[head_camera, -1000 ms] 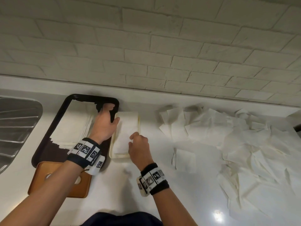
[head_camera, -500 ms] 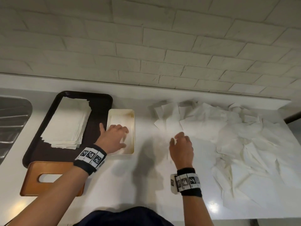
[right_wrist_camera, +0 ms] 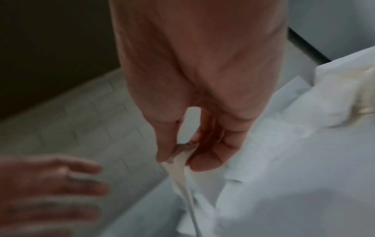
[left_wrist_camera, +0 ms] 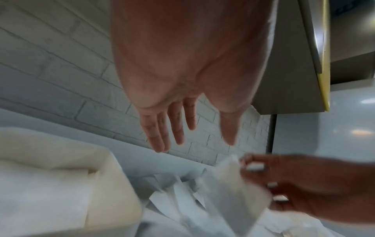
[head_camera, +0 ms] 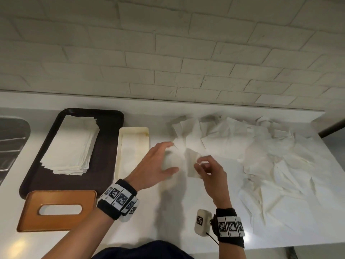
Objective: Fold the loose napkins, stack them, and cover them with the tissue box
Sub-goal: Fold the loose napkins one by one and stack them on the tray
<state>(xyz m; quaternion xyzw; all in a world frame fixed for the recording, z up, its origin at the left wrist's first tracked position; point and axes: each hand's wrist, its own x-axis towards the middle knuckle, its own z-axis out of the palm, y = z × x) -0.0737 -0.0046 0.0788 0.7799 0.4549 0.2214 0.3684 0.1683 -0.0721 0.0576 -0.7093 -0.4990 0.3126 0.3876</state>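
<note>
White folded paper napkins (head_camera: 69,144) already lie stacked on the dark rectangular tray (head_camera: 104,161); many loose napkins (head_camera: 270,165) remain heaped on the white desk (head_camera: 168,212), and the orange tissue box (head_camera: 56,210) sits unused. Right hand (head_camera: 209,174) pinches one lifted napkin (head_camera: 192,163); left hand (head_camera: 155,165), fingers extended, reaches toward it.

White loose paper napkins (head_camera: 270,157) on a glossy white table (head_camera: 149,217), dark brown rectangular tray (head_camera: 104,165), orange-brown tissue box cover (head_camera: 56,199), cream plastic container (head_camera: 133,130), black-and-white checker-pattern wristbands (head_camera: 119,197).
</note>
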